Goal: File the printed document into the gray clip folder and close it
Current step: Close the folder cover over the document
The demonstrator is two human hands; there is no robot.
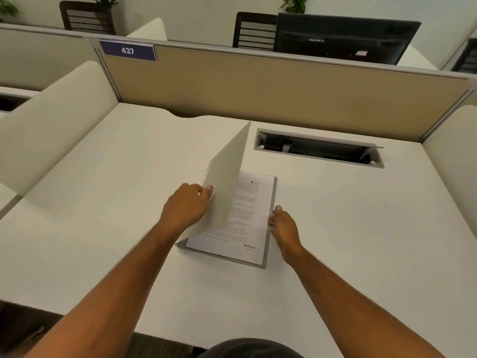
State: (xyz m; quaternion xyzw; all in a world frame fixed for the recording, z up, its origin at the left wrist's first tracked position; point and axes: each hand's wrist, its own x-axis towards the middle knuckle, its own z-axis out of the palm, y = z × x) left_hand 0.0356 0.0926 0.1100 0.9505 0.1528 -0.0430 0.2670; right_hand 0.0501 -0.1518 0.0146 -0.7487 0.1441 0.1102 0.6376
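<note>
I see the left hand (189, 202) pinching the raised front cover of the gray clip folder (227, 177), which stands half open. The right hand (282, 224) lies loose, fingers touching the folder's right edge. The printed document (247, 215) lies flat inside, on the white desk (348, 228). A cable slot (318, 148) sits behind.

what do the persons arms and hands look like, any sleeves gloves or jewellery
Both forearms are bare up to the bottom edge of the picture: no sleeves in view. The left hand and right hand wear no gloves, and no watch, bracelet or ring shows. Fingernails look short and unpainted.
</note>
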